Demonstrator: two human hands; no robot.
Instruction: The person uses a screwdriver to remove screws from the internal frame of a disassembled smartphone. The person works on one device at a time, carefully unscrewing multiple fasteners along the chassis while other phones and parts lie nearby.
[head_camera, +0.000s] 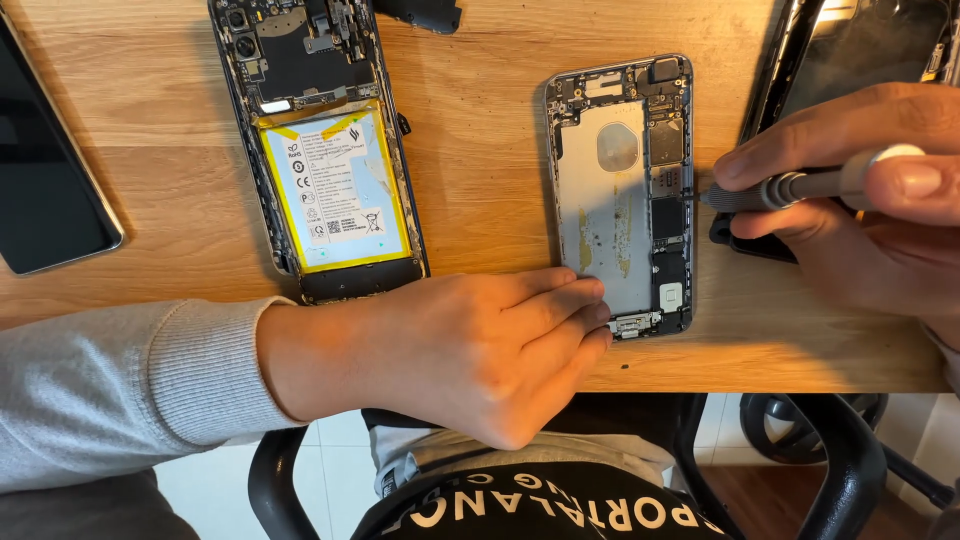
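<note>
Nearest the viewer, below the counter (480, 150) edge, a black chair frame (840, 450) and a dark shirt with pale lettering show, both cut off by the picture's bottom. On the near edge of the wooden counter the left hand (470, 350) lies flat, fingers loosely together, their tips pressing the near left corner of an opened grey phone shell (620, 190); its grey sleeve (120, 390) runs off the left side. At the right, the right hand (860, 200) is closed around a slim grey screwdriver (790, 188), whose tip meets the shell's right edge; the tip itself is too small to make out. That hand hides most of a black part beneath it. Left of the shell lies a second opened phone (320, 150) with a yellow-edged battery, its far end cut off. A dark screen (45, 190) lies at far left, another dark panel (860, 50) at far right, both partly out of view.
</note>
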